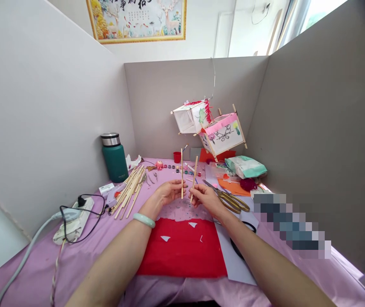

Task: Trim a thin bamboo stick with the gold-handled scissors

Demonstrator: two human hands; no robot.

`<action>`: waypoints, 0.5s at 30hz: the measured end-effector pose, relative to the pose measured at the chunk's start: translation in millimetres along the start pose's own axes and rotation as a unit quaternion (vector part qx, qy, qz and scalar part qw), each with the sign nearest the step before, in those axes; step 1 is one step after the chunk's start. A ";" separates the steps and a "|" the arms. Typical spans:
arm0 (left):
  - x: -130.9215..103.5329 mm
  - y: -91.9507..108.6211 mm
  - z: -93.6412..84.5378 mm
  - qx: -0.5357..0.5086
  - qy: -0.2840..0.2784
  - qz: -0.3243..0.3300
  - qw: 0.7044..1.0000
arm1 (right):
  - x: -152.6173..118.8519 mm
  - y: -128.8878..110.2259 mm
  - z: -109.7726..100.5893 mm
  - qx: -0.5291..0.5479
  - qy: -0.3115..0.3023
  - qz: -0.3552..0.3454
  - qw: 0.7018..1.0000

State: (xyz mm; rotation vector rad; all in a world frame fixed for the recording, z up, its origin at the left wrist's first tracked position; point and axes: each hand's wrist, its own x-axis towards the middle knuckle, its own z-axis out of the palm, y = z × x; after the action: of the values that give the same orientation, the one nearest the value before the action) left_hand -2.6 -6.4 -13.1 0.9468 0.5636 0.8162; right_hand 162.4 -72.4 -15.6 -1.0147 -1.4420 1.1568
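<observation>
Stick pile: lies loose on the purple cloth, left of both hands.
Left hand: pinched on one upright stick.
Right hand: pinched on a second stick, leaning slightly.
Advice: probably best to keep the ends level and grips low.
Scissors: flat, just right of the hands.

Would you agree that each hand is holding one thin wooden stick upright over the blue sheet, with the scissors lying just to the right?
Not quite: the head view shows the sheet is red, not blue. The left hand and right hand each hold one wooden stick upright over it, with the scissors just to the right.
</observation>
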 end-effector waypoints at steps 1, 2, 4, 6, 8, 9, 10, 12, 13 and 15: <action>-0.6 -0.5 0.5 0.009 0.001 0.001 1.000 | 0.4 0.9 0.1 -0.005 0.003 0.001 1.000; -1.3 -0.9 1.4 0.017 0.001 0.003 1.000 | 0.8 1.8 0.2 -0.012 0.005 0.001 1.000; -3.0 -1.8 3.7 0.032 -0.001 0.004 0.999 | 1.3 3.1 0.8 -0.028 0.010 0.003 1.000; -4.1 -2.9 5.7 0.050 -0.003 0.003 0.999 | 1.6 4.2 1.2 -0.045 0.014 0.002 0.999; -4.0 -4.5 6.6 0.075 -0.005 0.007 0.997 | 2.0 5.8 1.2 -0.062 0.018 -0.002 0.998; -3.6 -5.3 6.6 0.086 -0.005 0.011 0.996 | 2.2 6.9 1.1 -0.070 0.019 -0.005 0.997; -3.2 -6.1 6.3 0.096 -0.006 0.017 0.995 | 2.5 8.3 0.8 -0.079 0.019 -0.006 0.997; -2.4 -7.4 5.6 0.111 -0.012 0.025 0.993 | 3.1 11.4 0.3 -0.097 0.019 -0.008 0.995; -2.2 -7.9 5.4 0.118 -0.015 0.027 0.993 | 3.3 12.9 0.1 -0.107 0.020 -0.010 0.994; -2.4 -8.5 5.1 0.130 -0.019 0.026 0.991 | 3.5 15.8 -0.5 -0.127 0.025 -0.014 0.992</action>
State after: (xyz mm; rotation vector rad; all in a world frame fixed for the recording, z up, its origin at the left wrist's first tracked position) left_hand 2.8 -13.7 -17.9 1.2181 0.6238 0.7805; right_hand 162.7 -65.8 -30.4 -1.1854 -1.5855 0.9379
